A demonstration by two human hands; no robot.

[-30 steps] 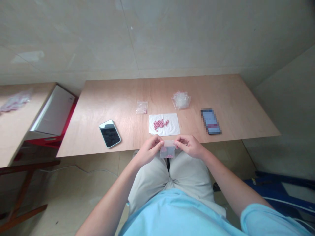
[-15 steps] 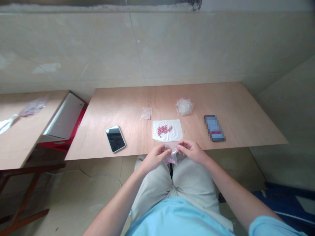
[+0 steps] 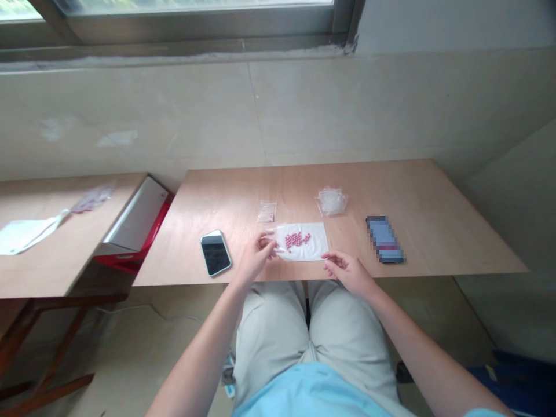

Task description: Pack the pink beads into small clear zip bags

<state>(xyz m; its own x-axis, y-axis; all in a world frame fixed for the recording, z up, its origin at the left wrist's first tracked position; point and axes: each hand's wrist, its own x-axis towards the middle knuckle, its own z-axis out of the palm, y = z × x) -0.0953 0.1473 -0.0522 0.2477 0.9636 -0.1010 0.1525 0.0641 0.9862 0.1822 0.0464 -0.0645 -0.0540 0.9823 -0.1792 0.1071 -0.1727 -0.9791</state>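
A white tissue [image 3: 319, 240] lies on the table with a cluster of small pink beads [image 3: 296, 240] in its middle. At its left edge my left hand [image 3: 257, 255] is closed on a small clear plastic bag [image 3: 271, 233], which is mostly see-through and partly behind the fingers. My right hand [image 3: 347, 271] is by the tissue's lower right corner, fingers loosely bent and apart, with nothing visible in them. Just beyond the tissue lies another small clear bag [image 3: 267, 211] with a few pink beads inside.
A stack of clear bags [image 3: 332, 201] lies further back on the table [image 3: 447, 231]. One phone [image 3: 216, 253] is at the left, another phone [image 3: 386, 240] at the right. A second table [image 3: 39, 272] stands left across a gap, bearing a white sheet [image 3: 28, 234].
My left hand has moved forward and left with the bag, from over my lap to the tissue's left edge. My right hand has let go of the bag. The view has tilted up.
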